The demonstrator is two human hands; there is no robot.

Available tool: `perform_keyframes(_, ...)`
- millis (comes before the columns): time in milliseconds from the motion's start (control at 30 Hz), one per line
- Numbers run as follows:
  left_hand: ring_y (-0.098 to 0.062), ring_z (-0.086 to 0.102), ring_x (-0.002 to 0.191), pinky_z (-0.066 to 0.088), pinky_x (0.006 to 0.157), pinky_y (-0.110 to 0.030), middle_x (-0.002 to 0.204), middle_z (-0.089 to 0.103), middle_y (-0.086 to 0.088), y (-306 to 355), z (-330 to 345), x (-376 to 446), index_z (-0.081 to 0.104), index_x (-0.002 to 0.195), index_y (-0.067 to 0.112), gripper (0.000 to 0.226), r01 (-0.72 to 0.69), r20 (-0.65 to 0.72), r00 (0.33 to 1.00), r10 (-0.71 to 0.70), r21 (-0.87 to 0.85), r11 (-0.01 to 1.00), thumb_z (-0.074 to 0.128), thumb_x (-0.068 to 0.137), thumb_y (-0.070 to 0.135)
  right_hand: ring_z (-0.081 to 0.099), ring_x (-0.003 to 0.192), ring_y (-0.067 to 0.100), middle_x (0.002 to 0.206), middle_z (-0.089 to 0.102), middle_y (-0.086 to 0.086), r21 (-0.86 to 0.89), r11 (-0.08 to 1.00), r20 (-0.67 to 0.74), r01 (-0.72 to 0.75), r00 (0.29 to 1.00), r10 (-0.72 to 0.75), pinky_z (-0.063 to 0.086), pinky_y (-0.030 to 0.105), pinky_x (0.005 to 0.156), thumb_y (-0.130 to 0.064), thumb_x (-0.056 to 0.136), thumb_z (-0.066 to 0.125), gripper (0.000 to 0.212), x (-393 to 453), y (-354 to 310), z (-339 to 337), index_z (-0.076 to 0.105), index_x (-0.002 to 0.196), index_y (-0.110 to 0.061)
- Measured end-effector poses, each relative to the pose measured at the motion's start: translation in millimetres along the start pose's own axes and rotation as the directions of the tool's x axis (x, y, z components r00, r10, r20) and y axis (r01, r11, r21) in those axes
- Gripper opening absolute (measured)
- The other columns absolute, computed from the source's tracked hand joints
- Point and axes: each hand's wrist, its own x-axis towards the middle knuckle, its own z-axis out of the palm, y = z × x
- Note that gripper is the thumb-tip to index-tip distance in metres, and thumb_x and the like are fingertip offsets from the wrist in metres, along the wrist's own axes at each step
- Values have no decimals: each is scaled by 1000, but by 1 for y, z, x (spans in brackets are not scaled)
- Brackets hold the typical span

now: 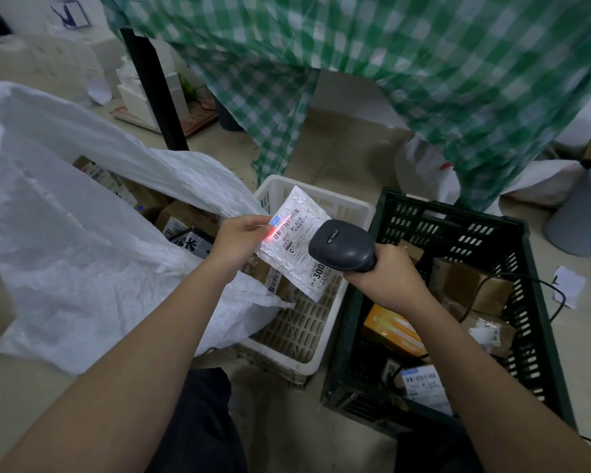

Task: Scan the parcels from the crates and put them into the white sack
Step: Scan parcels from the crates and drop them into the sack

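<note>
Your left hand (236,241) pinches the white bubble-mailer parcel (296,243) by its left edge, thumb on top, fingers curled under. It hangs tilted over the white crate (350,209), label up. Your right hand (388,272) is wrapped tight round the handle of the grey scanner (342,245), whose head points at the label. The red scan line (271,235) lands on the label's left edge, right beside your thumb, not across the barcode (289,218) higher up.

Risks:
- The beam misses the barcode, so there's likely no read. Tilt the scanner up or slide the parcel down.
- The thumb sits close to the print and could cover part of the code.
- The glossy wrinkled mailer may glare and spoil the read.
- It's an edge pinch on a floppy mailer, so it could slip into the white crate.
- The scanner cable (526,283) trails across the dark green crate (458,213) over the boxes (471,285) and could snag them.
- The white sack (82,206) mouth sags just left of your hand, its lip draped over the crate rim. If it folds shut, the drop lands outside.

The sack already holds cartons (185,223).
</note>
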Motion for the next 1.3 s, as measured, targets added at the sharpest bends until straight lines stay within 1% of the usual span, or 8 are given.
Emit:
perform_keyframes(200, -9, 68, 78, 54, 68, -22, 93, 72, 2, 4, -1, -4, 70, 107, 11, 18, -22, -23, 1000, 21, -42, 999, 62, 91, 7, 60, 62, 7, 65, 66, 1, 281, 959, -62, -45, 996, 65, 48, 26, 61, -18, 77, 79, 16, 5, 5, 3, 64, 72, -17)
perform_keyframes(333, -6, 67, 75, 53, 63, -17, 89, 70, 3, 7, -6, -11, 69, 107, 10, 18, -38, -41, 999, 35, -64, 997, 60, 93, 5, 62, 79, 10, 82, 68, -6, 538, 837, -194, -96, 953, 234, 47, 28, 73, -18, 78, 80, 20, 12, 5, 11, 63, 85, -26)
perform_keyframes(433, -4, 67, 76, 52, 63, -15, 91, 71, 5, 8, -10, -19, 69, 107, 13, 18, -52, -52, 997, 49, -61, 997, 59, 93, 6, 64, 81, 10, 86, 68, -6, 711, 686, -110, -152, 941, 322, 52, 27, 75, -10, 77, 80, 25, 18, 1, 25, 63, 90, -24)
perform_keyframes(600, -12, 66, 93, 53, 87, -32, 109, 71, -2, 13, -24, -27, 70, 111, 14, 20, -148, -92, 981, 169, 204, 968, 57, 95, 13, 65, 90, 20, 89, 67, -1, 807, 576, -131, -133, 910, 394, 52, 35, 85, -2, 77, 78, 30, 27, -19, 41, 62, 98, -15)
perform_keyframes(833, -24, 63, 95, 51, 78, -40, 98, 69, -2, 32, -81, -51, 71, 99, 14, 15, -383, 192, 874, 446, 838, 388, 63, 90, 24, 60, 85, 18, 78, 62, -3, 757, 650, -189, -72, 927, 323, 48, 38, 84, -2, 79, 77, 30, 26, -46, 41, 57, 76, -25)
perform_keyframes(1033, -20, 46, 124, 26, 109, -36, 125, 58, 5, 40, -104, -78, 61, 124, 26, 49, -325, 376, 923, 79, 874, -362, 62, 83, 53, 61, 82, 20, 74, 63, -3, 735, 675, -178, -72, 939, 293, 48, 36, 82, -6, 78, 79, 27, 14, -60, 47, 59, 73, -23)
perform_keyframes(1167, -22, 49, 117, 21, 111, -36, 116, 63, 1, 35, -107, -82, 66, 110, 20, 22, -263, 336, 939, 81, 846, -464, 57, 94, 31, 62, 82, 22, 75, 65, -2, 719, 692, -159, -59, 956, 247, 50, 39, 84, -6, 77, 80, 24, 7, -69, 51, 62, 74, -23)
perform_keyframes(1300, -22, 58, 79, 41, 78, -31, 79, 65, 0, 32, -113, -92, 67, 75, 16, 8, -263, 401, 870, 288, 870, -418, 71, 77, 10, 59, 71, 17, 72, 63, -1, 724, 690, -154, -26, 968, 197, 47, 34, 75, -4, 78, 78, 23, 5, -80, 49, 62, 74, -19)
